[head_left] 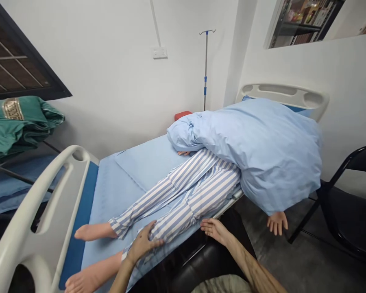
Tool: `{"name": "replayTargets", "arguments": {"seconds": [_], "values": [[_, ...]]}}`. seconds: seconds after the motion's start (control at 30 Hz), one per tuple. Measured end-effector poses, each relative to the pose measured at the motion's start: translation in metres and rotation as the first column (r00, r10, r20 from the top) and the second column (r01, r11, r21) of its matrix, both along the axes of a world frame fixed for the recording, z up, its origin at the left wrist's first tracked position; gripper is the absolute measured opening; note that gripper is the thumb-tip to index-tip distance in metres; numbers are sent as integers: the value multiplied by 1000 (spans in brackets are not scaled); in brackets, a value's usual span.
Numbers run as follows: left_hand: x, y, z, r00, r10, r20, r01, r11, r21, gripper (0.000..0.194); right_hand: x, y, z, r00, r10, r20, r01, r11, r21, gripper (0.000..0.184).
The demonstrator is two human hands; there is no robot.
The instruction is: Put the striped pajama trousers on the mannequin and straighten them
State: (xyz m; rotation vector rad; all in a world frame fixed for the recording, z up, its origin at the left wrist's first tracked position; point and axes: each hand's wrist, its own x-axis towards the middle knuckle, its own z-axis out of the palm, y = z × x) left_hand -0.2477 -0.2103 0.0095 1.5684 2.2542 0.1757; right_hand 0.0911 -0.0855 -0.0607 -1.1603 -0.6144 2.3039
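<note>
A mannequin-like figure in blue-and-white striped trousers (pixel 183 203) lies on a hospital bed with its bare feet (pixel 87 280) toward the footboard. My left hand (pixel 143 244) rests on the lower part of the nearer trouser leg, fingers spread. At the near edge of the mattress, beside the knee, my right hand (pixel 216 230) is open with its fingers stretched out, holding nothing. A light blue quilt (pixel 256 142) is heaped over the figure's upper body and head, hiding them. One of the figure's hands (pixel 277 223) hangs out below the quilt at the bedside.
The bed's footboard (pixel 70 195) stands at left, its headboard (pixel 286 90) at the far right. An IV pole (pixel 205 69) rises behind the bed. A black folding chair (pixel 347 207) is at right, a black leather seat (pixel 198 264) below me, and green folded covers (pixel 21 126) at left.
</note>
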Motion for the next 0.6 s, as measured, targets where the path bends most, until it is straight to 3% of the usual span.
{"name": "replayTargets", "arguments": {"seconds": [0.1, 0.23, 0.4, 0.5, 0.6], "values": [[14, -20, -10, 988, -39, -149, 13, 984, -175, 74, -9, -10, -12, 996, 83, -18, -83, 996, -14, 13], [13, -28, -8, 961, -19, -275, -42, 975, -216, 70, -21, -8, -5, 978, 177, -108, -181, 983, -22, 16], [13, -33, 4, 951, -14, -308, -60, 972, -227, 65, -24, -2, 14, 981, 91, -174, -89, 996, 21, 11], [21, -37, 16, 955, -25, -296, -57, 962, -265, 62, -19, -1, 20, 977, 75, -198, -68, 997, 43, 9], [29, -37, 47, 953, -31, -302, -55, 960, -274, 60, -12, -1, 18, 969, 72, -238, -63, 997, 44, 6]]}}
